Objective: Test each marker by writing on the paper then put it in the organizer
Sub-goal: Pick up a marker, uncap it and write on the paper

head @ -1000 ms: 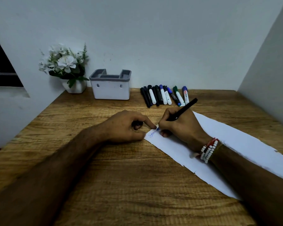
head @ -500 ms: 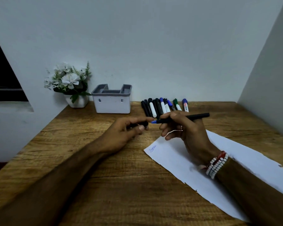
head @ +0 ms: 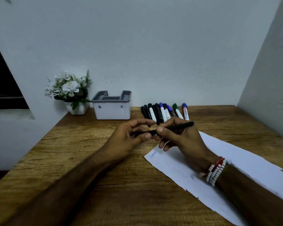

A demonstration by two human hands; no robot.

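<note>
My right hand [head: 183, 139] grips a thin black marker [head: 180, 126] level above the desk. My left hand [head: 129, 137] holds its black cap [head: 147, 132], which sits against the marker's tip end; the tip is hidden. Below the hands lies a long white paper [head: 235, 162] with a small blue scribble [head: 152, 154] at its near-left corner. Several other markers [head: 163, 112], black, blue and green capped, lie in a row by the back wall. The white organizer [head: 112, 110] with a grey rim stands left of them; I see nothing inside it.
A white pot of white flowers [head: 69, 90] stands at the back left of the wooden desk [head: 121, 193]. Walls close in behind and on the right. A beaded bracelet [head: 216, 171] is on my right wrist.
My right hand lifted the marker off the paper after writing the blue scribble. Both hands rose and came together, and the cap in my left hand now meets the marker's tip.
</note>
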